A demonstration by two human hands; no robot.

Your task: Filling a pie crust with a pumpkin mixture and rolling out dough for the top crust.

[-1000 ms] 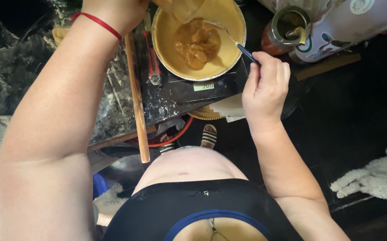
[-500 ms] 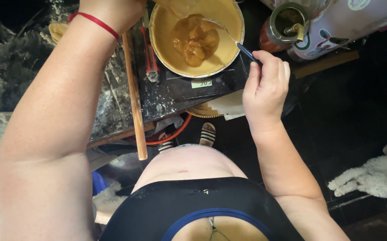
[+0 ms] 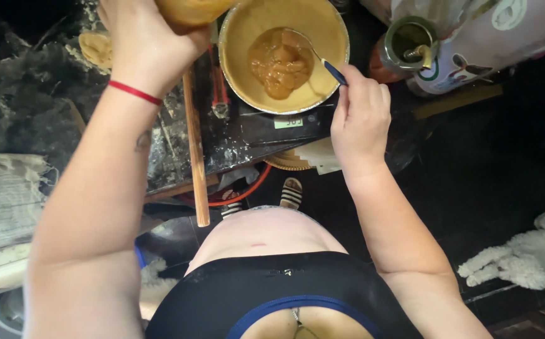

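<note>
We see a tan crust [image 3: 241, 44] holding orange-brown filling [image 3: 280, 63], a blue-handled spoon [image 3: 334, 70], a red band [image 3: 135, 93] on the left wrist, a dark marbled counter [image 3: 27, 107], striped sandals [image 3: 291, 193], and a white fluffy dog [image 3: 523, 254].

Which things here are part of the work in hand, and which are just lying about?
In use:
left hand tipping a jar
right hand holding a spoon
pie shell with brown filling
scale under the shell

Lying about:
wooden stick
open can
white bag
white dog on the floor
</note>
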